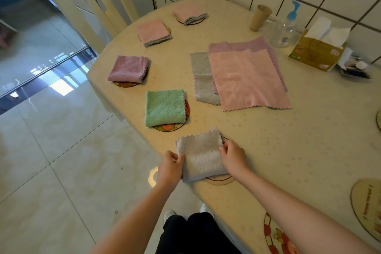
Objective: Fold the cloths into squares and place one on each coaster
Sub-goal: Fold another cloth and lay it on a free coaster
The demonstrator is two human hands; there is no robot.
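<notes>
grey waffle-textured cloth (201, 158), folded square with zigzag edges, lies low in the frame over a round coaster (220, 180) near the table (288, 146) edge. left hand (170, 166) pinches its left edge, right hand (233, 155) pinches its right edge. above it, green cloth (165, 107), mauve cloth (128, 68) and two pink squares sit on coasters along the curved rim. flat pink cloth (247, 80) tops a stack at centre, bare tabletop to the right.
</notes>
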